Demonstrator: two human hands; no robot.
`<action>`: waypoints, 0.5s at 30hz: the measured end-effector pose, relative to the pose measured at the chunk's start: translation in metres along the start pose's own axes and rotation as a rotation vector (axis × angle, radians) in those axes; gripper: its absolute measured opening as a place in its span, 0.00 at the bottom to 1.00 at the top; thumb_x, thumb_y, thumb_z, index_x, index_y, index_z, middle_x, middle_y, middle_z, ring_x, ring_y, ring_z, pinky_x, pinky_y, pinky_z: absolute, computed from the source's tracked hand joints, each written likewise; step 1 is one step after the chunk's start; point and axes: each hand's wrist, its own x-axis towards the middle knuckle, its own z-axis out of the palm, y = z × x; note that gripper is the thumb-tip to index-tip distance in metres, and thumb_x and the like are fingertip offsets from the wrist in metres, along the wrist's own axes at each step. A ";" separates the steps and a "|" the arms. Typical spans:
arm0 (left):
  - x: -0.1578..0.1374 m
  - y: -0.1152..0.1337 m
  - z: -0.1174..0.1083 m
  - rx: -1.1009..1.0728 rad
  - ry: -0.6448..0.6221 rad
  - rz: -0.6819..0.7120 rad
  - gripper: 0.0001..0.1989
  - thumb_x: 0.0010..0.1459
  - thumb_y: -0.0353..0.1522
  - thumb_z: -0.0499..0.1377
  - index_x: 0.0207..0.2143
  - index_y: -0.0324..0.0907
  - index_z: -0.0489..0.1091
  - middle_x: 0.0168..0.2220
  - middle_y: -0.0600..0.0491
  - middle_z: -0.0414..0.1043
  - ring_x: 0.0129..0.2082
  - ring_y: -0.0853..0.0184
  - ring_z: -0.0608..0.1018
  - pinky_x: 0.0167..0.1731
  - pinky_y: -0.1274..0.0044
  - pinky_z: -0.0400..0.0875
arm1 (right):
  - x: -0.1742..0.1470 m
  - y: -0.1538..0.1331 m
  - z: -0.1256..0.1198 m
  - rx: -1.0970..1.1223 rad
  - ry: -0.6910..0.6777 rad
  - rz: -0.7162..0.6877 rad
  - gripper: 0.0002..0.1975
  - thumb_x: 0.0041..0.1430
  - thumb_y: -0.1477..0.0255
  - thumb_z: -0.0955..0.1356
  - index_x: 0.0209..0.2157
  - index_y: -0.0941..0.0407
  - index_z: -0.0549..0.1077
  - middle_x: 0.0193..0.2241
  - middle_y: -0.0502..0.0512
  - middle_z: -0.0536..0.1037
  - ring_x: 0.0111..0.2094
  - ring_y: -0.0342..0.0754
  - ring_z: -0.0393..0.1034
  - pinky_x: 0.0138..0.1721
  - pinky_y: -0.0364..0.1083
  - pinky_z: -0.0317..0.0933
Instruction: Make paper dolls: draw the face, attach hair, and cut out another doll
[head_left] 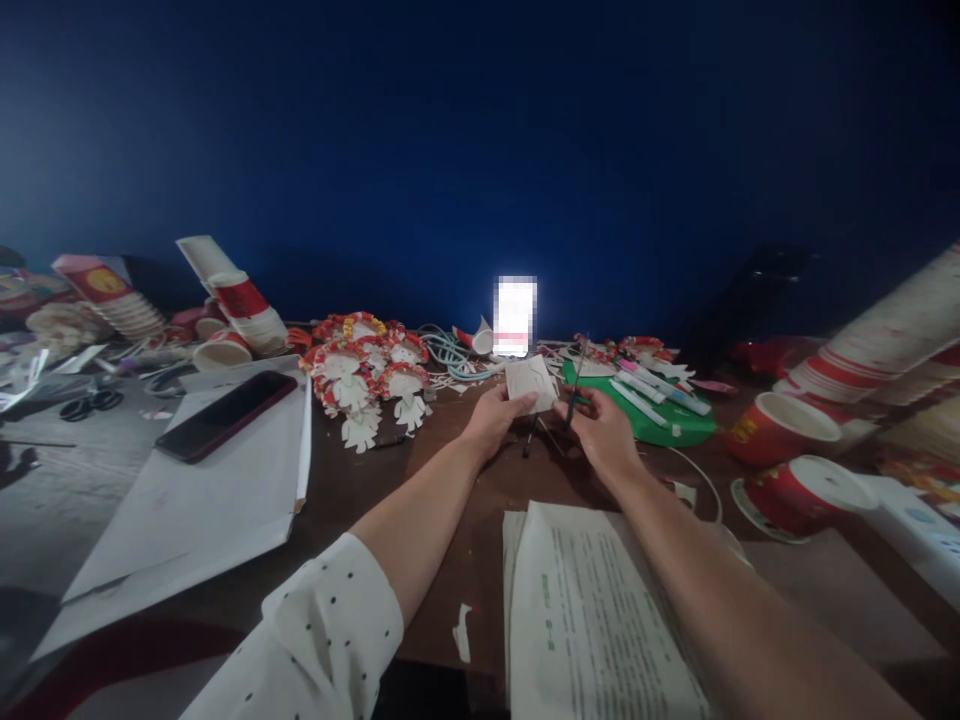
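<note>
My left hand (495, 422) pinches a small white piece of paper (531, 384) at its lower edge, thumb on top. Faint lines show on the paper. In my right hand (600, 430), just to the right of it, a slim dark pen-like tool (573, 388) stands nearly upright between the fingers. Its exact kind is too small to tell. Under my hands, a small dark stand (529, 440) shows in part on the brown table. Behind the paper glows a bright, pixelated upright screen (514, 315).
Red-and-white paper cut-outs (367, 375) lie left of centre. A phone (225, 415) rests on white sheets at left, scissors (90, 402) beyond. Markers (652, 385) lie on a green pouch (637, 418). Red cups (780, 428) stand right. Printed pages (592, 610) lie in front.
</note>
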 end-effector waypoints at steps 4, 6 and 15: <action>-0.001 0.001 0.000 -0.045 0.033 -0.001 0.19 0.39 0.33 0.72 0.36 0.37 0.76 0.30 0.49 0.79 0.27 0.66 0.78 0.32 0.73 0.73 | -0.003 -0.001 0.001 -0.020 -0.065 0.033 0.24 0.43 0.60 0.76 0.42 0.53 0.75 0.27 0.50 0.79 0.25 0.47 0.71 0.25 0.44 0.63; 0.001 0.001 -0.001 -0.080 0.046 0.016 0.18 0.41 0.34 0.72 0.36 0.37 0.75 0.29 0.49 0.78 0.26 0.66 0.78 0.31 0.73 0.73 | -0.003 -0.001 0.002 -0.027 -0.089 0.036 0.24 0.43 0.58 0.76 0.42 0.53 0.75 0.27 0.50 0.78 0.24 0.47 0.70 0.23 0.44 0.62; 0.000 0.006 0.002 -0.190 0.172 0.101 0.17 0.40 0.33 0.71 0.34 0.37 0.74 0.29 0.51 0.77 0.25 0.69 0.77 0.30 0.76 0.72 | -0.008 -0.005 0.002 -0.094 -0.292 0.104 0.26 0.45 0.50 0.74 0.40 0.54 0.72 0.29 0.51 0.78 0.29 0.48 0.70 0.23 0.42 0.60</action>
